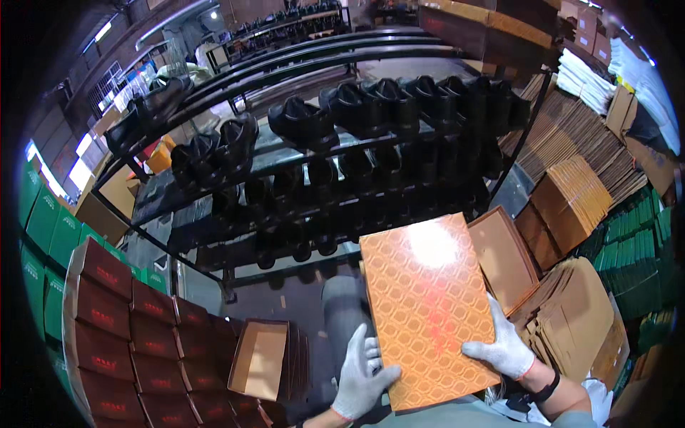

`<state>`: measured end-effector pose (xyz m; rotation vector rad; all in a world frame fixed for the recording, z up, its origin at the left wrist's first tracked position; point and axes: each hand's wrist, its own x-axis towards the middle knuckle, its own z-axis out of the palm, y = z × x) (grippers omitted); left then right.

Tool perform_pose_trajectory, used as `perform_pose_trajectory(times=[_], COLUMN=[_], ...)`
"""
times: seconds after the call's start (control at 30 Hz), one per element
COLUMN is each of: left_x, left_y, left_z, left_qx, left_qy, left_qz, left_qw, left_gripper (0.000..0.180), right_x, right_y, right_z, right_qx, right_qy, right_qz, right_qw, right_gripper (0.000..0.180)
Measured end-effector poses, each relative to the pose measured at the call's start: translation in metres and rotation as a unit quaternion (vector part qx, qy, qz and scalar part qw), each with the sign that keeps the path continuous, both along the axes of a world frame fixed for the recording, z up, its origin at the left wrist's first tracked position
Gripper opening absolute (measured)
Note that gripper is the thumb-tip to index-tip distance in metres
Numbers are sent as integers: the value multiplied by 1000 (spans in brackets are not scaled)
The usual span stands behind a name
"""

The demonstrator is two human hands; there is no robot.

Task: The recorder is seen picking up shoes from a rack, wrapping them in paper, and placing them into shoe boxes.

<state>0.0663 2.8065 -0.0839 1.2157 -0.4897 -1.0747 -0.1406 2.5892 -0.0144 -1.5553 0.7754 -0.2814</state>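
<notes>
- Orange patterned cardboard piece (417, 314): held in front of the person by both gloved hands, its printed face up and a glare near its far edge.
- Left hand (360, 374): gripping the near left edge, thumb on the face, fingers curled at the side.
- Right hand (505, 346): clasping the right edge, thumb on the face; a dark wristband (546, 387) sits behind the glove.
- Just beyond the right edge: a shallow open brown box (503, 260), near stacked flat cardboard (574, 314).
- To the left: another open box (260, 360), beside stacked dark red boxes (107, 321); green boxes (46, 221) farther out.
- Ahead: a metal rack (267, 153) carrying black shoes (303, 125).
</notes>
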Motion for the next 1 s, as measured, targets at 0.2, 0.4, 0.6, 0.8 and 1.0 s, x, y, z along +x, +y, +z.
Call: perform_pose_trajectory(times=[0.2, 0.4, 0.6, 0.8, 1.0], left_x=[100, 90, 72, 39, 34], left_y=[-132, -149, -174, -195, -314], left_z=[7, -5, -41, 43, 307], left_qx=[-149, -112, -78, -223, -404], left_qy=[176, 0, 98, -153, -219], left_qz=[-10, 48, 33, -23, -127], left_qw=[973, 993, 992, 963, 879], left_gripper=[95, 69, 64, 67, 61], right_x=[89, 74, 17, 23, -33], right_y=[-85, -101, -88, -130, -289], right_z=[7, -15, -39, 133, 376], right_qx=[33, -52, -10, -46, -309], right_qy=[-169, -170, -191, -360, -456], right_qz=[34, -63, 2, 38, 81], right_qw=[985, 982, 982, 931, 831], right_gripper=[115, 97, 124, 114, 84])
